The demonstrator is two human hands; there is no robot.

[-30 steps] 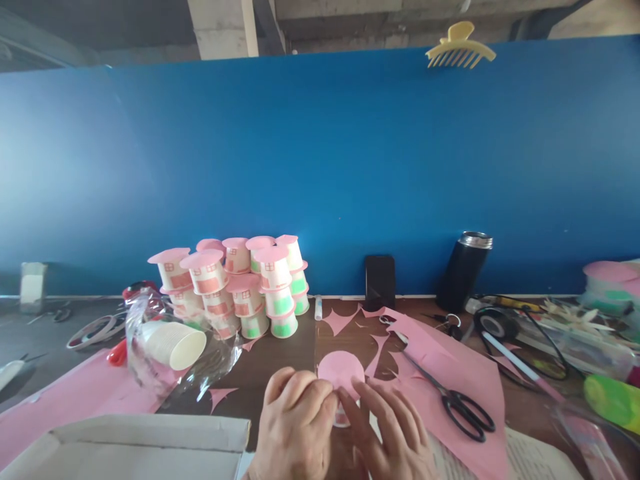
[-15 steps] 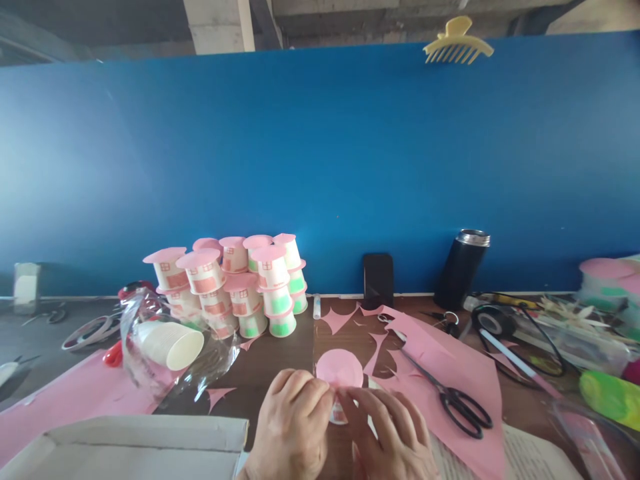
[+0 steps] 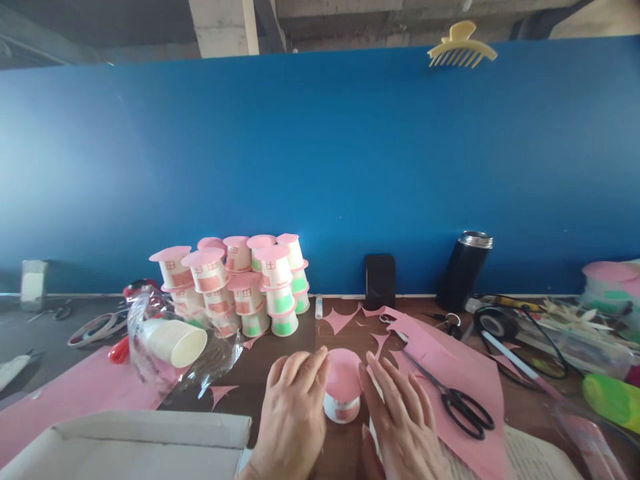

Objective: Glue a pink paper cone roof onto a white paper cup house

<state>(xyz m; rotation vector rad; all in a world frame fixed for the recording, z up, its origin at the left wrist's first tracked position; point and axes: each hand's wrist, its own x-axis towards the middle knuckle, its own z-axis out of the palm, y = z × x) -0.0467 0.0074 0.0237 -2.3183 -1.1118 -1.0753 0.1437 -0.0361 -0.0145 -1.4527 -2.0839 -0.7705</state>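
small paper cup (image 3: 342,408) is noted standing on the bench (image 3: 273,360), low in the middle of the view, with a pink paper disc (image 3: 343,372) on top of it. the left hand (image 3: 294,417) is laid just left of the cup, with its fingers (image 3: 316,363) stretched out against the disc's edge. the right hand (image 3: 400,420) is laid just right of the cup in the same way. the grip of each hand is wide, with nothing enclosed; the cup is flanked, not clasped. scissors (image 3: 453,399) are seen on a pink paper sheet (image 3: 470,373) to the right of the right hand. a bag of plain cups (image 3: 173,343) is lying to the left. a stack of finished cups (image 3: 240,287) is recorded behind, against the blue partition (image 3: 320,167). a cardboard box (image 3: 125,443) is at the lower left.
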